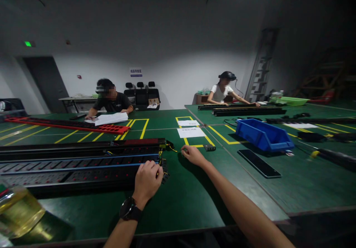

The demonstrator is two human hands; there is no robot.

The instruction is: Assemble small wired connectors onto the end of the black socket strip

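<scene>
Several long black power strips (102, 173) with rows of sockets and small red parts lie side by side at the left. My left hand (148, 181), with a dark watch at the wrist, is curled over the end of the nearer strip, its fingertips partly hidden. Loose yellow wires (172, 149) and black wire ends stick out from the strips' right ends. Just right of these wires, my right hand (193, 155) is closed in a pinch low over the green table (178, 203). What its fingertips hold, if anything, is too small to tell. A small black block (209, 148) lies beyond that hand.
A blue bin (263, 134) and a dark phone (258, 163) are at right. A bottle of yellow liquid (20, 212) stands front left. Paper sheets (191, 132) and a red rail (116, 129) lie farther back. Two people work across the table.
</scene>
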